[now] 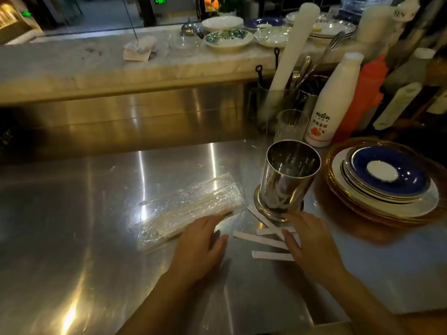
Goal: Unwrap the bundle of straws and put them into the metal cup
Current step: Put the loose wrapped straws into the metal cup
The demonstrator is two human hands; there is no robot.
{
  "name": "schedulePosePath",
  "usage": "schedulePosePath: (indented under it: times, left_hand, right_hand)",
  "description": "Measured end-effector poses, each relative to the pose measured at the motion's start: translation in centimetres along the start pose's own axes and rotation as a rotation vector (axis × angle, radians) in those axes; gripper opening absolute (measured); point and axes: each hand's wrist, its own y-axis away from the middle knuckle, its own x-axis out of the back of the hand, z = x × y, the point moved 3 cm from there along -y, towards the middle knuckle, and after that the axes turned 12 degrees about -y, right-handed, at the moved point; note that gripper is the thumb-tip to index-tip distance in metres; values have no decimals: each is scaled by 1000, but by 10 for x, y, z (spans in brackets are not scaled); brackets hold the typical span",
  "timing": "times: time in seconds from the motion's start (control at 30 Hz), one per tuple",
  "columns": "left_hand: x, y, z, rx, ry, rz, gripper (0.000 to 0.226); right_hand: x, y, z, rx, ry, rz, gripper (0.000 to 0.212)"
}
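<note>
A bundle of straws (186, 209) in clear crinkled plastic lies flat on the steel counter (72, 238), left of centre. The shiny metal cup (287, 175) stands upright to its right and looks empty inside. Several loose paper-wrapped straws (260, 240) lie scattered in front of the cup. My left hand (200, 247) rests palm down, fingers spread, at the near right end of the bundle, holding nothing. My right hand (312, 243) lies open over the loose straws, fingertips close to the cup's base.
A stack of plates with a blue one on top (384, 180) sits right of the cup. Behind it stand a glass (291, 124), a white bottle (333, 102), an orange bottle (362, 97) and a utensil holder (278, 102). Dishes crowd the raised marble ledge (227, 37).
</note>
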Motion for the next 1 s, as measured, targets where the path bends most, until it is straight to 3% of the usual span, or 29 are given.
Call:
schedulePosePath:
  times: [0.17,0.3,0.67,0.87,1.0]
  left_hand:
    - [-30,6,-15,-18,-134,-63,46]
    - [-44,11,-18,-19,-205,-9,49]
    - [-50,12,-20,17,-208,0,48]
    - [-51,12,-21,17,-186,11,49]
    - [-51,11,-22,7,-188,21,50]
  right_hand:
    - [-17,-2,10,-102,75,-82,20]
    - [-25,-6,16,-159,80,-111,15]
    - [-47,-34,15,-278,56,-288,16]
    - [-36,-40,16,-211,54,-288,3]
    - [-21,-36,28,-177,194,-325,12]
